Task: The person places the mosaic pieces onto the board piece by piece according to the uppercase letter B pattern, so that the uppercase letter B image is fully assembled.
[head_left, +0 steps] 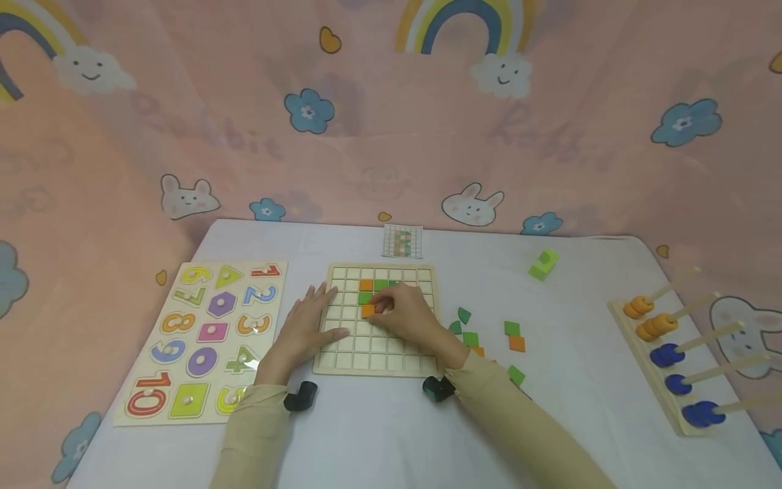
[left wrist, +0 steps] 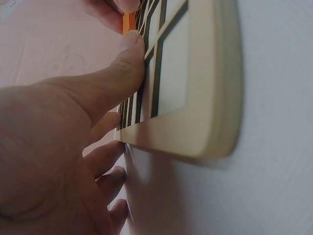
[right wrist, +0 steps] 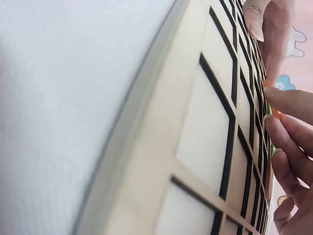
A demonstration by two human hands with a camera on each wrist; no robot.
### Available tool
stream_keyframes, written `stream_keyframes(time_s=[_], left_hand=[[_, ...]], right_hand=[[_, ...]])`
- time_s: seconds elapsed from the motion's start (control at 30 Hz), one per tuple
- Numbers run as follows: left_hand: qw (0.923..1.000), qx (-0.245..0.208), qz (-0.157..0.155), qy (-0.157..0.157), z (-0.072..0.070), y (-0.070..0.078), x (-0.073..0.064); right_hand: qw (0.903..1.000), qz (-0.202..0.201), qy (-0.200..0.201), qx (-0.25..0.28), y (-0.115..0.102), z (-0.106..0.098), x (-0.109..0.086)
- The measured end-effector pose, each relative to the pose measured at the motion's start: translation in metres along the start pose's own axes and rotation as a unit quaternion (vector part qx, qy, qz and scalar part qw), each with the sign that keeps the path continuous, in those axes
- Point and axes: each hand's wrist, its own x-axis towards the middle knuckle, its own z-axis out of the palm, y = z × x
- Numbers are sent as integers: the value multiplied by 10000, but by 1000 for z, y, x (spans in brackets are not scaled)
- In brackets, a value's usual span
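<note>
I see right hand point(head_left: 408, 312) pinching orange tile point(head_left: 368, 310) at surface of grid board point(head_left: 379, 344), just beside green tile point(head_left: 364, 297); left hand point(head_left: 303, 331), grasping nothing, fingers extended, touches board's left side.

There's one grid board point(head_left: 360, 345), one number board point(head_left: 233, 339), one card point(head_left: 402, 242), five pegs point(head_left: 711, 335).

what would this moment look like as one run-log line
left hand: at left edge of board; right hand: pinches orange tile at board; card: beyond board; loose tiles: right of board
</note>
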Motion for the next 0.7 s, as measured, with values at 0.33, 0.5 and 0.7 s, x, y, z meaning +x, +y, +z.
stream_keyframes(time_s=[0.33, 0.5, 0.7], left_hand=[[10000, 67, 0, -23, -1, -1, 0], [10000, 64, 12, -6, 0, 0, 0], [10000, 31, -10, 16, -1, 2, -1]], right_hand=[[9998, -186, -39, -73, -4, 4, 2], [9997, -172, -23, -153, -4, 6, 3], [9997, -245, -85, 4, 3, 3, -2]])
